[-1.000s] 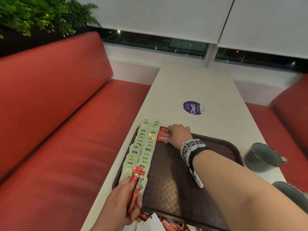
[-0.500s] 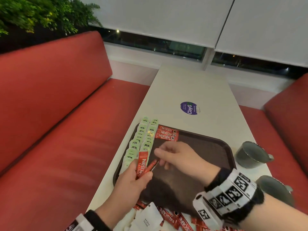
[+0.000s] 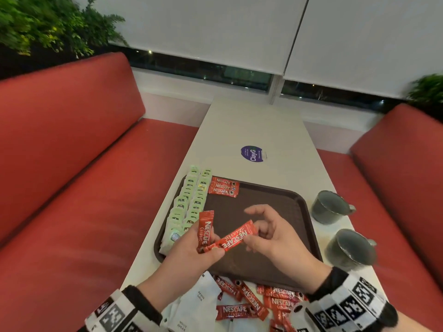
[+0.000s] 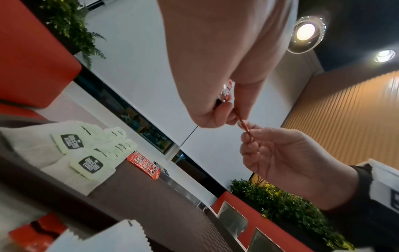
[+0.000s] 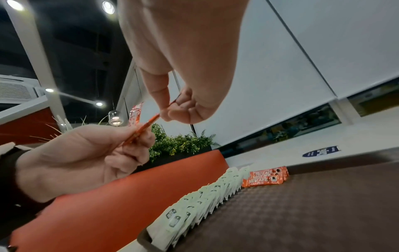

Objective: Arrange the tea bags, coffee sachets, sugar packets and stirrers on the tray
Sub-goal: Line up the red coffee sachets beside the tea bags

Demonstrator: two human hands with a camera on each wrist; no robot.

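Head view, bench (image 3: 251, 125): white, carries all items.
Tray (image 3: 282, 236): brown, on bench.
Tea bags (image 3: 189, 204): two rows along tray's left edge.
Left hand (image 3: 189, 255): fingers grasp upright coffee sachet (image 3: 205, 230) and lower end of tilted sachet (image 3: 236, 237).
Right hand (image 3: 278, 238): fingers pinch tilted sachet's upper end.
Placed sachets (image 3: 223, 186): tray's far edge, beside tea bags.
Loose sachets (image 3: 251, 300): on bench, near tray's near edge.

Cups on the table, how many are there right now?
2. One grey cup stands right of the tray; the second cup sits nearer the person, also right of the tray. None appear hidden.
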